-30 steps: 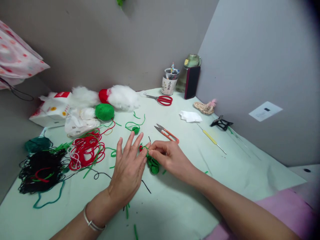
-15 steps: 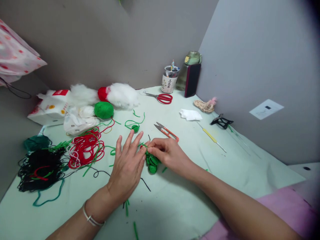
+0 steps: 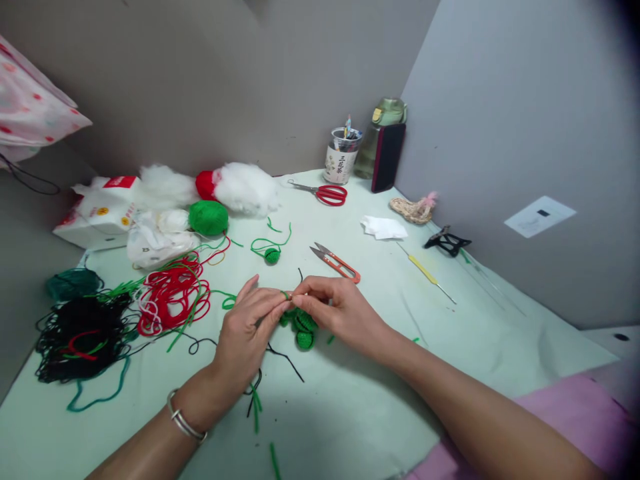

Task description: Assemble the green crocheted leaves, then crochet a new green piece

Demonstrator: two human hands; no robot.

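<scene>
1. the green crochet piece (image 3: 303,327) lies on the pale green table (image 3: 350,400), just below and a little left of the orange snips (image 3: 336,263), on the person's side of them.
2. the left hand (image 3: 245,330) reaches in from the lower left of the snips. its thumb and forefinger are pinched together on the top end of the crochet piece, and the other fingers curl in beside them.
3. the right hand (image 3: 340,312) sits just below the snips without touching them. its thumb and forefinger are clamped on the same top end, so the fingertips of both hands meet there.
4. a small green ball (image 3: 272,255) with a loose tail lies near the snips, to their left.
5. farther left of the snips is a red yarn tangle (image 3: 173,300), and beyond it a black yarn tangle (image 3: 80,337).
6. up and left of the snips, toward the wall, are a green yarn ball (image 3: 209,218) and white stuffing (image 3: 245,188).
7. red scissors (image 3: 325,193) lie straight beyond the snips.
8. right of the snips lies a yellow-handled hook (image 3: 425,270), with a white tissue (image 3: 384,228) behind it.
</scene>
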